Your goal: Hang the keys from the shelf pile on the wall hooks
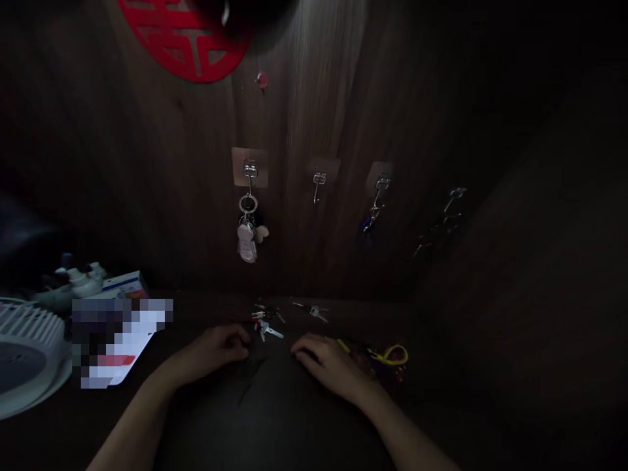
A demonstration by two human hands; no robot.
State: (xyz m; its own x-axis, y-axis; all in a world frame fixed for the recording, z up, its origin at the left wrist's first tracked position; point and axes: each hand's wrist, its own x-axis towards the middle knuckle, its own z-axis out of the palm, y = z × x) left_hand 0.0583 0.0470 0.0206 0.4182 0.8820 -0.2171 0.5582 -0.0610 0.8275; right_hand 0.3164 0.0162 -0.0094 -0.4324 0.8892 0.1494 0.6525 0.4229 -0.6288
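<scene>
My left hand (216, 352) rests low over the dark tabletop, its fingers loosely bent and a gap between thumb and fingers, with nothing visible in it. Just beyond its fingertips lies a bunch of silver keys (269, 328) with a red part. My right hand (326, 364) lies palm down, fingers loosely stretched, nothing seen in it. Ahead of it is a second key bunch (315, 312). Beside its wrist sits a yellow cord (395, 355) among dim colourful items. A thin dark strip (251, 381), hard to make out, lies between the hands.
On the wooden back wall are wall hooks: one (250, 171) carries a keyring with pale charms (247, 239), another hook (318, 186) is bare, a third (381, 186) holds a blue clip (367, 226). At left are a white slatted appliance (29, 353), bottles (84, 281) and a box (125, 284).
</scene>
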